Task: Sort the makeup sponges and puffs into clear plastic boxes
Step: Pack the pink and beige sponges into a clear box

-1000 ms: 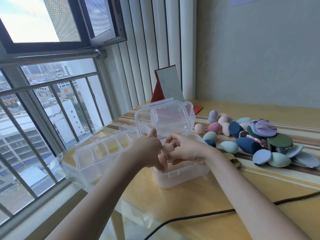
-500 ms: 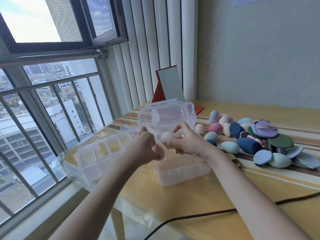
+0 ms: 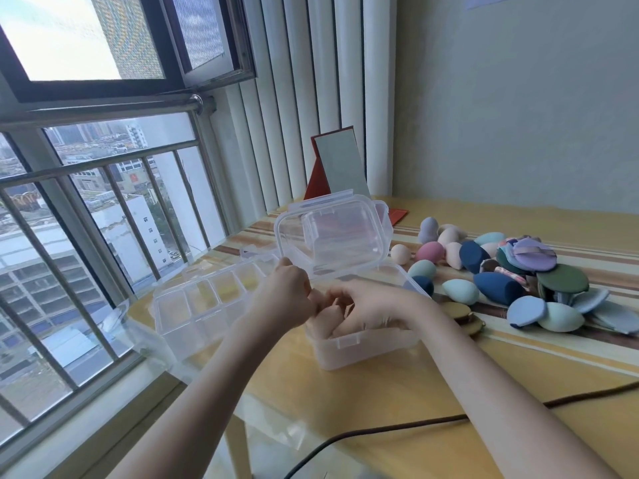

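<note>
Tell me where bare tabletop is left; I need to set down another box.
Free: the near strip between the open clear box and the dark cable, and the far strip behind the sponge pile, along the wall. Crowded: right of the box, and left, where the divided tray sits.

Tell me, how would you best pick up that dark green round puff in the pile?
Pinch the dark green puff at its rim on the near right side, coming from above. It is a thin flat disc lying on top of other puffs, so its edge overhangs there, while sponges crowd its left side.
</note>
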Demonstrator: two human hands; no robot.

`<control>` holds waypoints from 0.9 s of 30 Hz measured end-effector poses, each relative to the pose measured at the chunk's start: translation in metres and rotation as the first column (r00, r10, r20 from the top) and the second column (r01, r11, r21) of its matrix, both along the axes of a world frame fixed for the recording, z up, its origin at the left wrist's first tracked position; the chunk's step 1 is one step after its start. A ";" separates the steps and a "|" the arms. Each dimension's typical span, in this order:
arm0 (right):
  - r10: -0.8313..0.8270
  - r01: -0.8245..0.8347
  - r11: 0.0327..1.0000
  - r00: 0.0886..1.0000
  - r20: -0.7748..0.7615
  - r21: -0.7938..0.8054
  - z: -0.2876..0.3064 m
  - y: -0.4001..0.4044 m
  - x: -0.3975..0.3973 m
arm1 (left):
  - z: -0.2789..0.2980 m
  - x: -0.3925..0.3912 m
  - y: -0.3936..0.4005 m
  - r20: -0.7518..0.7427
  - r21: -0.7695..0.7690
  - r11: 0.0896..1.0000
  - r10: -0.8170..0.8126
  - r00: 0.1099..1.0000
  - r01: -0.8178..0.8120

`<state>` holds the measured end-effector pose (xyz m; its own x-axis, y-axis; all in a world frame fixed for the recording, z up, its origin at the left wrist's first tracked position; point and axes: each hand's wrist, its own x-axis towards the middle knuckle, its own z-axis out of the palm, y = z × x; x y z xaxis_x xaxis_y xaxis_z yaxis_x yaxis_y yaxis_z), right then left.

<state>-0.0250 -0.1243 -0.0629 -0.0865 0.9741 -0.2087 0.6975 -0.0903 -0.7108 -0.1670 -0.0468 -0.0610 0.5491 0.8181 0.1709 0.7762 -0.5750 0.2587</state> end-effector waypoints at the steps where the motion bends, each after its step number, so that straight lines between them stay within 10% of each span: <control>1: -0.023 0.023 1.000 1.000 0.003 0.008 -0.001 0.000 0.000 | 0.000 0.000 0.000 -0.005 -0.004 1.000 -0.001 1.000 0.001; 17: -0.061 0.058 0.997 0.996 0.062 0.054 0.004 0.001 -0.010 | -0.002 -0.003 -0.005 0.050 -0.002 0.998 -0.061 0.997 0.062; 27: -0.079 0.072 0.995 0.991 0.106 0.075 0.002 0.000 -0.011 | 0.005 -0.013 -0.006 0.201 -0.386 0.905 -0.107 0.974 0.179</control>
<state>-0.0359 -0.1244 -0.0604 0.0073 0.9897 -0.1431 0.7642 -0.0978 -0.6375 -0.1800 -0.0526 -0.0562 0.6574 0.7518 -0.0512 0.6162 -0.4973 0.6107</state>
